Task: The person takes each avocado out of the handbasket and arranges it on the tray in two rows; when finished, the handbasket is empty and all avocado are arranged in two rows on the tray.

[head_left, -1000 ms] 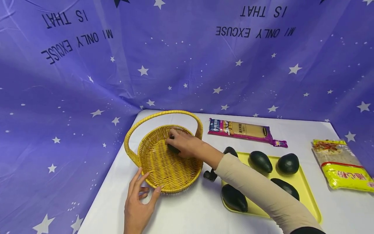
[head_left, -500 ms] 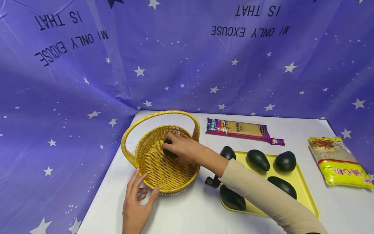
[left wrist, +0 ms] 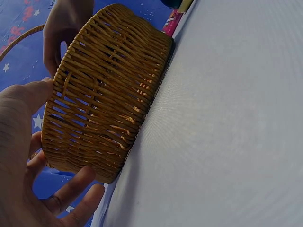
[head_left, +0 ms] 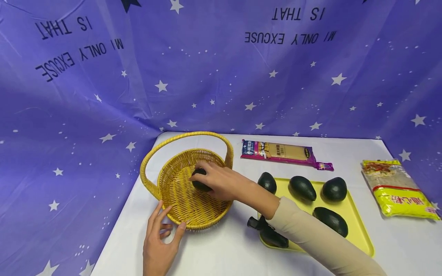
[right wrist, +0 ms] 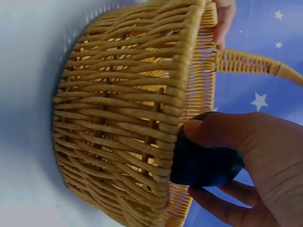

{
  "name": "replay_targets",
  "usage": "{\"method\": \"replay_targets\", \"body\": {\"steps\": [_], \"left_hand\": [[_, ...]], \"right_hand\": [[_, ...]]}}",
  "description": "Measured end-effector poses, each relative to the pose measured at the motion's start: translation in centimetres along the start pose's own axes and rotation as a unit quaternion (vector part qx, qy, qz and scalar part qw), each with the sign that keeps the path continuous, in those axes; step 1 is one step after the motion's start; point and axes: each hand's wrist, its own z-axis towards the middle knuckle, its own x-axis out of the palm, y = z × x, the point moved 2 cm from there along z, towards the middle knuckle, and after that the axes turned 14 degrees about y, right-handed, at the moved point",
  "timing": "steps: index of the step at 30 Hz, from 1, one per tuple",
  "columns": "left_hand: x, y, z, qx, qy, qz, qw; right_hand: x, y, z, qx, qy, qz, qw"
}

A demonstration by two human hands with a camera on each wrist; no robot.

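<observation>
My right hand holds a dark green avocado over the inside of a yellow wicker basket with a tall arched handle. Seen from the right wrist, thumb and fingers grip the avocado from both sides, and it overlaps the basket's rim. Apart from it, the bottom of the basket shows bare weave. My left hand is at the basket's near left side with fingers spread. In the left wrist view, its thumb touches the rim of the basket and other fingers lie along the wall.
Right of the basket, a pale yellow tray bears several avocados, partly covered by my right sleeve. A purple pasta packet lies behind the tray, and a yellow food bag at far right. Purple star-printed cloth hangs behind the table.
My right hand has drawn slightly toward me over the basket, still holding the avocado, which shows more now. The left hand keeps its place at the basket. The head view has shifted a little.
</observation>
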Motion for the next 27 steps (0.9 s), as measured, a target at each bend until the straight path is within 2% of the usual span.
{"method": "replay_targets", "body": {"steps": [10, 27], "left_hand": [[0.1, 0.1, 0.0, 0.000, -0.003, 0.005, 1.0000], [0.2, -0.1, 0.0, 0.002, -0.002, 0.005, 1.0000]], "right_hand": [[0.2, 0.2, -2.5, -0.020, -0.055, 0.008, 0.9983], [0.2, 0.5, -5.9, 0.003, -0.083, 0.062, 0.9946]]}}
